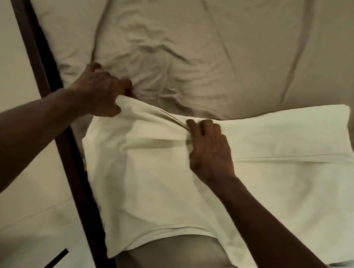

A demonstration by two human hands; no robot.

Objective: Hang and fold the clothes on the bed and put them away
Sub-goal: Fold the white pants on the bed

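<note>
Cream garment [166, 187] lies spread by the bed's [202, 39] L edge. My L hand [102, 92] grips its far-L corner, bunched. My R hand [209, 150] pinches a fold mid far edge.

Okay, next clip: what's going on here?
A person is working on a pale garment spread over rumpled beige bedding. The left hand grips the garment's far left edge, close to the dark bed frame. The right hand pinches a bunch of fabric near the middle, and creases run between the two hands. The rest of the garment lies fairly flat on the bed.
</note>
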